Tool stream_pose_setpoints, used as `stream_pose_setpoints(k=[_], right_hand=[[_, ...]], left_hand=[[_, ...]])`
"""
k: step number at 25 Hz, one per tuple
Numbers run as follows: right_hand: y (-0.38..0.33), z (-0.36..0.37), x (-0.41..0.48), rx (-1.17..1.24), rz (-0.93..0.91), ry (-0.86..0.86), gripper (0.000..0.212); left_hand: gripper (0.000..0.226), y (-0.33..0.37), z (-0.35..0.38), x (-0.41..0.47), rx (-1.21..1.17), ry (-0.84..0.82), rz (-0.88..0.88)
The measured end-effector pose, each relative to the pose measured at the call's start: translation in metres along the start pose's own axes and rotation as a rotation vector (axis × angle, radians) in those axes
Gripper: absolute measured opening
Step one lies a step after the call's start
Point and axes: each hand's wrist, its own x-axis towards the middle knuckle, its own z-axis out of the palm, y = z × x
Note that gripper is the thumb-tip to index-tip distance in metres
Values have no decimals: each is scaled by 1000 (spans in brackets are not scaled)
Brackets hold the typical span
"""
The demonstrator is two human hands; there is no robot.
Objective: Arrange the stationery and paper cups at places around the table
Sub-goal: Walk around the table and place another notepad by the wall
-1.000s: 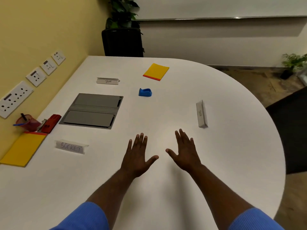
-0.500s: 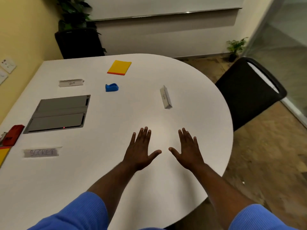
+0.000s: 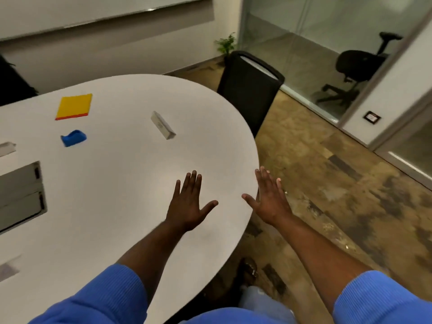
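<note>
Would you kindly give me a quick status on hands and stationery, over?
Both empty: left hand open over table, right hand open at its edge. Untouched: yellow notepad, blue tape dispenser. No paper cups in view. Nothing in the way.

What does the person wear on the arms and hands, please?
Bright blue, finely ribbed knit sleeves: the left sleeve and the right sleeve end near the elbows, leaving the forearms bare. The left hand and the right hand are bare too: no gloves, no watch or ring visible.
</note>
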Motion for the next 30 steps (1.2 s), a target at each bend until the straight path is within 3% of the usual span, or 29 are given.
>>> stream_pose_setpoints(k=[7,16,21,30], right_hand=[[88,-35,-40,30,152,112,90],[257,-72,-27,22,175,76,92],[322,-102,7,17,158,64,91],[395,-142,138,8,89,67,90]], left_hand=[[100,103,9,45,28,-9,199],[99,266,48,128,23,-6,197],[96,330,57,175,13,-12,190],[99,378,92,317,25,-42,200]])
